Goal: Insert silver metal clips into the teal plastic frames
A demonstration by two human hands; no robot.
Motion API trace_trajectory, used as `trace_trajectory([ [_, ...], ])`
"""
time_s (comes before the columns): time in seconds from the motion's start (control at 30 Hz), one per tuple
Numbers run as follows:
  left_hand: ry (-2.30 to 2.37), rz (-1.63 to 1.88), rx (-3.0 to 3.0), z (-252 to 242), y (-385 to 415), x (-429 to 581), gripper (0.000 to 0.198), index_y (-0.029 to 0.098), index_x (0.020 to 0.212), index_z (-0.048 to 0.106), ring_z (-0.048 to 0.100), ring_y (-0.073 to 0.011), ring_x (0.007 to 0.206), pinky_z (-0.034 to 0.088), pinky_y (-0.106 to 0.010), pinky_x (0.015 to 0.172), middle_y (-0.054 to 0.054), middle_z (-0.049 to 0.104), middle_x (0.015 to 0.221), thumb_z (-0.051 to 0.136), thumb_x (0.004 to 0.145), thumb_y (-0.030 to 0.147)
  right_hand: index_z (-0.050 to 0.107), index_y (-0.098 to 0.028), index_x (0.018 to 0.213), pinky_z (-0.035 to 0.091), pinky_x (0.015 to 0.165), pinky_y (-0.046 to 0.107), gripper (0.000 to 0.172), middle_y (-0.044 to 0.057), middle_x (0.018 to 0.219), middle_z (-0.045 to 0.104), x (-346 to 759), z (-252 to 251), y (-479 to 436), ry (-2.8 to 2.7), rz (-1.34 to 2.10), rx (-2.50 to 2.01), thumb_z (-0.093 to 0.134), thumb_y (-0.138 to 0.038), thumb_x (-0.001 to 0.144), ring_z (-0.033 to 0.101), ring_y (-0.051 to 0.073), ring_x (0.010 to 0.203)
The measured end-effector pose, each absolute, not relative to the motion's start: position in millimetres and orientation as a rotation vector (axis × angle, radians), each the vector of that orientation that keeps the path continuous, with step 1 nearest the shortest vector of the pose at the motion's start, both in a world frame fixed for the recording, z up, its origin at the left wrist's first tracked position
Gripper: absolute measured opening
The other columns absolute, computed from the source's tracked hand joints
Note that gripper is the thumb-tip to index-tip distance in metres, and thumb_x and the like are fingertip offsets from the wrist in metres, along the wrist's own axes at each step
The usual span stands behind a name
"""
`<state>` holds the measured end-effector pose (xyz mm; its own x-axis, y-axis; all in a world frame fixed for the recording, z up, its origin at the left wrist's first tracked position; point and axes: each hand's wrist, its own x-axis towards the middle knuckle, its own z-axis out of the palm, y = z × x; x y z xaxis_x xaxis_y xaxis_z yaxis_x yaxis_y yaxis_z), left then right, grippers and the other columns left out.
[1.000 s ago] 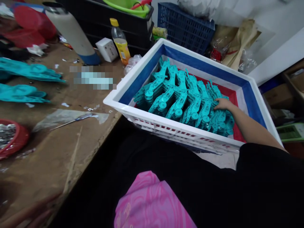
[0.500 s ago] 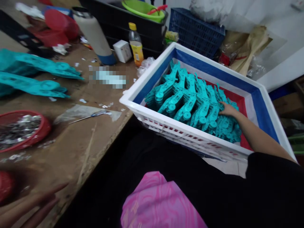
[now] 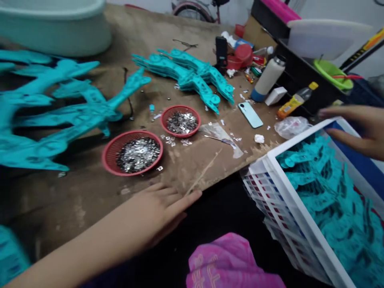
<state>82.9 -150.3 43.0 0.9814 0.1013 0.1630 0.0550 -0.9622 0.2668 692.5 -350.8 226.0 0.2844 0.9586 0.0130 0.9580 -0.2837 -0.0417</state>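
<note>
My left hand (image 3: 163, 210) lies palm down over the table's near edge, its fingers stretched out and holding nothing. Just beyond it is a red basket (image 3: 108, 156) of small shiny metal clips, with a smaller red basket (image 3: 163, 122) of the same behind. Blurred by motion, my right hand (image 3: 358, 126) hangs above the far rim of the white crate (image 3: 271, 160), thumb and fingers apart with nothing between them. Rows of turquoise plastic parts (image 3: 333, 192) fill the crate. Two stacks of similar turquoise parts (image 3: 186, 78) lie farther back on the table.
More turquoise parts (image 3: 84, 116) are heaped at left beside a pale green tub (image 3: 57, 34). A thin screwdriver (image 3: 220, 139), a phone (image 3: 251, 115), a flask (image 3: 268, 78), a drink bottle (image 3: 297, 101) and a crumpled plastic bag (image 3: 292, 127) lie or stand toward the right.
The view has swung left. My right hand has come up out of the crate, off the turquoise parts, to above its far rim. My left hand now rests at the table edge.
</note>
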Motion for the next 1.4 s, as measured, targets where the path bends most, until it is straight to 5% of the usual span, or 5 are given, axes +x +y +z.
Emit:
trace_trajectory([
  [0.1, 0.089, 0.182, 2.915, 46.0, -155.9, 84.3, 0.05, 0.02, 0.164, 0.083, 0.09, -0.026, 0.095, 0.061, -0.043, 0.094, -0.005, 0.096, 0.116, 0.073, 0.117, 0.008, 0.074, -0.042, 0.182, 0.059, 0.143, 0.073, 0.074, 0.008, 0.179, 0.079, 589.4, 207.7, -114.4, -2.56, 0.054, -1.756, 0.068, -0.085, 0.123, 0.076, 0.046, 0.164],
  [0.4, 0.155, 0.195, 2.927, 34.2, -165.0, 86.0, 0.014, 0.021, 0.117, 0.09, 0.08, -0.0257, 0.078, 0.054, -0.047, 0.078, 0.001, 0.086, 0.086, 0.101, 0.112, 0.027, 0.067, -0.024, 0.193, 0.031, 0.157, 0.075, 0.126, 0.016, 0.187, 0.07, 517.8, 18.2, 273.7, -2.957, 0.043, -1.708, 0.12, -0.071, 0.088, 0.052, 0.053, 0.181],
  [0.83, 0.131, 0.272, 2.923, 38.6, -152.0, 93.4, 0.027, 0.024, 0.093, 0.083, 0.081, -0.0244, 0.078, 0.052, -0.045, 0.08, 0.001, 0.086, 0.084, 0.106, 0.107, 0.024, 0.091, -0.02, 0.161, 0.061, 0.123, 0.048, 0.08, 0.017, 0.153, 0.08, 491.9, 22.0, 262.5, -2.892, 0.141, -2.028, 0.115, -0.013, 0.085, 0.079, 0.038, 0.136],
  [1.0, 0.114, 0.115, 2.932, 41.2, -148.6, 98.9, 0.018, 0.023, 0.098, 0.086, 0.088, -0.0253, 0.084, 0.052, -0.045, 0.08, -0.002, 0.091, 0.09, 0.101, 0.108, 0.018, 0.09, -0.011, 0.152, 0.057, 0.111, 0.026, 0.06, 0.008, 0.138, 0.085, 501.5, 43.5, 243.1, -2.861, -0.036, -1.932, 0.113, -0.022, 0.097, 0.07, 0.014, 0.112],
  [1.4, 0.37, 0.415, 2.58, 41.5, -112.4, 95.2, 0.035, 0.016, 0.154, 0.089, 0.091, -0.0301, 0.125, 0.07, -0.045, 0.113, -0.017, 0.096, 0.138, 0.07, 0.127, 0.028, 0.095, -0.029, 0.145, 0.066, 0.128, 0.051, 0.058, 0.007, 0.136, 0.084, 522.1, 173.9, 113.4, -2.709, -0.136, -1.627, 0.114, -0.045, 0.092, 0.073, 0.03, 0.125],
])
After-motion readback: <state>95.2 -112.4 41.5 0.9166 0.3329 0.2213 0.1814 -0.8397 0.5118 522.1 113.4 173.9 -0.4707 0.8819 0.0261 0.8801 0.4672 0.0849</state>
